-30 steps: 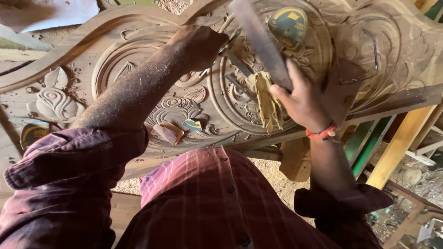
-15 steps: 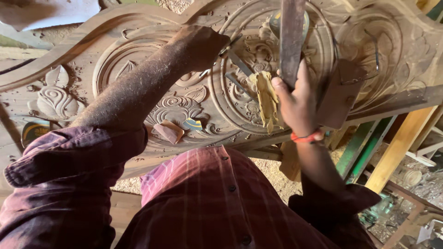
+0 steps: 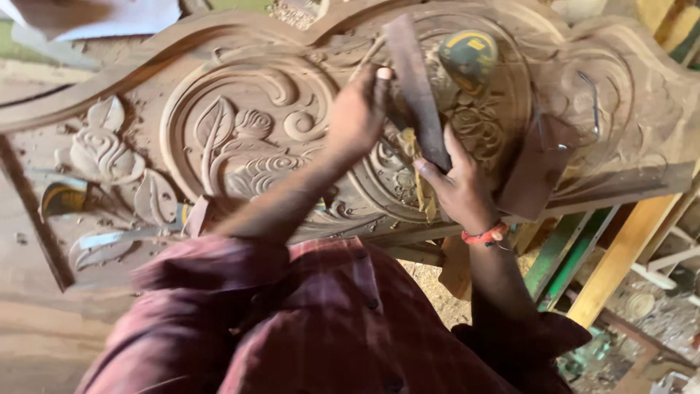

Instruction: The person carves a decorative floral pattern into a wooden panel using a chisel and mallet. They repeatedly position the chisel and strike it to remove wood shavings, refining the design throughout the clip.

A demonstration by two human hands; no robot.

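Observation:
A large carved wooden panel (image 3: pixel 248 138) with leaves, flowers and scrolls lies in front of me. My left hand (image 3: pixel 357 113) is closed in a fist on the panel's round middle carving, gripping a thin chisel that is mostly hidden under the fingers. Just to its right, my right hand (image 3: pixel 456 186), with a red band at the wrist, grips a flat wooden mallet (image 3: pixel 414 87). The mallet points up and slightly left, its blade beside the left hand's thumb. Pale wood shavings (image 3: pixel 417 179) sit between the two hands.
A round yellow-green object (image 3: pixel 467 55) and a dark wooden block (image 3: pixel 536 164) rest on the panel to the right. Loose blades (image 3: pixel 109 239) lie on its left part. Green and yellow planks (image 3: pixel 583 255) lean below right, over sawdust (image 3: pixel 437 292).
The mallet went from tilted left to upright and is tilted left again, close to the left hand. The view has shifted, so more of the panel's left side shows.

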